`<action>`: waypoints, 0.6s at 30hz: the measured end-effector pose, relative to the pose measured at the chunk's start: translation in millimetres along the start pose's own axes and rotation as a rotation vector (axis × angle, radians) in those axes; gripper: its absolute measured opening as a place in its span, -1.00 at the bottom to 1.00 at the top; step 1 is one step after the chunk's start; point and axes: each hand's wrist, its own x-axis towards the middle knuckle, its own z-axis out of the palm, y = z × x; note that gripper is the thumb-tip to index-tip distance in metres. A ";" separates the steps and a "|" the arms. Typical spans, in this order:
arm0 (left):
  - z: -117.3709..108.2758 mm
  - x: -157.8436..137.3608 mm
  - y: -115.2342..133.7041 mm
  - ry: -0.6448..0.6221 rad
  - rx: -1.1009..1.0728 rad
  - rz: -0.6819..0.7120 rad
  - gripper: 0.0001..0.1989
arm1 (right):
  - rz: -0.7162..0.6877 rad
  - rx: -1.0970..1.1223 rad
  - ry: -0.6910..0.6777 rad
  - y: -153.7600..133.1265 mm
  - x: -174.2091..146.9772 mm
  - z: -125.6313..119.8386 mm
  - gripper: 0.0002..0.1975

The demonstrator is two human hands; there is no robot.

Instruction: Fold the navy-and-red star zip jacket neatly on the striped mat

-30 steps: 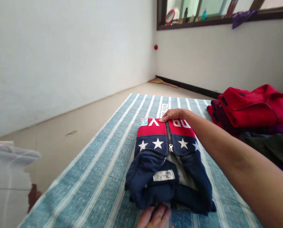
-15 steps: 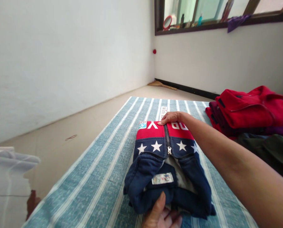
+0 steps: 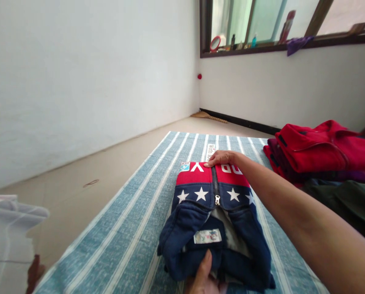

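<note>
A folded zip-up jacket (image 3: 200, 194), navy with a red band, white stars and white letters, lies on the striped cloth, its collar towards me. The zip is partly open, and a label shows inside the neck. My left hand (image 3: 204, 277) grips the near collar edge, thumb on top and fingers mostly hidden underneath. At the far folded edge, my right hand (image 3: 221, 157) pinches the red band beside the zip; its arm reaches in from the right, covering part of the lettering.
Blue striped cloth (image 3: 133, 192) covers the surface under the jacket. To the right sit a pile of folded red clothes (image 3: 319, 147) and dark green clothing (image 3: 338, 200). White fabric (image 3: 11, 241) hangs at the left. A brush (image 3: 208, 116) lies by the far wall.
The view has tilted up slightly, so the scene sits lower. My left hand's fingers have gone further under the collar. My right hand stays on the far edge.
</note>
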 end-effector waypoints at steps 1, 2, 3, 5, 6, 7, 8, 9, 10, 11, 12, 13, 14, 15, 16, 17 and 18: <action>3.1 0.1 0.0 0.017 -0.009 0.016 -0.35 | 0.000 -0.001 0.005 0.0 -0.9 0.0 -0.27; 5.4 0.4 0.7 0.040 -0.008 0.036 -0.35 | -0.001 -0.005 0.015 -0.5 -2.2 0.0 -0.28; 7.1 0.7 2.1 0.071 0.004 0.061 -0.35 | -0.001 -0.014 0.034 -1.3 -4.3 0.0 -0.28; 9.9 0.2 6.6 0.128 0.047 0.137 -0.36 | 0.009 -0.027 0.083 -3.7 -10.9 0.6 -0.30; 11.9 -1.1 9.8 0.147 0.077 0.187 -0.38 | 0.019 -0.026 0.109 -4.9 -15.5 1.2 -0.30; 14.5 -3.3 13.9 0.160 0.111 0.233 -0.40 | 0.030 -0.017 0.139 -5.8 -20.8 2.2 -0.31; 17.9 -6.3 19.0 0.168 0.151 0.273 -0.44 | 0.041 0.002 0.173 -6.2 -26.7 3.7 -0.32; 22.0 -10.1 25.5 0.170 0.200 0.310 -0.49 | 0.051 0.032 0.211 -6.1 -33.2 6.0 -0.34; 26.6 -14.5 33.6 0.178 0.256 0.345 -0.54 | 0.060 0.073 0.252 -5.3 -40.2 9.1 -0.35; 31.5 -19.3 43.4 0.190 0.325 0.379 -0.60 | 0.069 0.122 0.293 -3.9 -47.6 13.2 -0.37; 36.5 -24.1 55.0 0.206 0.402 0.412 -0.67 | 0.079 0.177 0.332 -1.9 -55.5 18.6 -0.39; 41.7 -28.8 68.4 0.227 0.484 0.443 -0.74 | 0.091 0.238 0.373 0.4 -63.9 25.2 -0.41; 46.9 -33.3 83.2 0.248 0.572 0.464 -0.80 | 0.099 0.304 0.406 3.1 -73.0 33.3 -0.43; 52.5 -37.3 99.1 0.266 0.649 0.490 -0.82 | 0.104 0.377 0.442 6.1 -82.7 42.7 -0.46; 58.5 -41.0 115.7 0.260 0.724 0.502 -0.82 | 0.096 0.457 0.469 9.4 -93.1 53.7 -0.49; 65.0 -44.3 132.5 0.227 0.807 0.500 -0.80 | 0.068 0.541 0.477 13.0 -104.2 66.0 -0.54; 72.2 -47.2 148.8 0.183 0.891 0.493 -0.78 | 0.015 0.623 0.476 16.9 -115.8 79.7 -0.58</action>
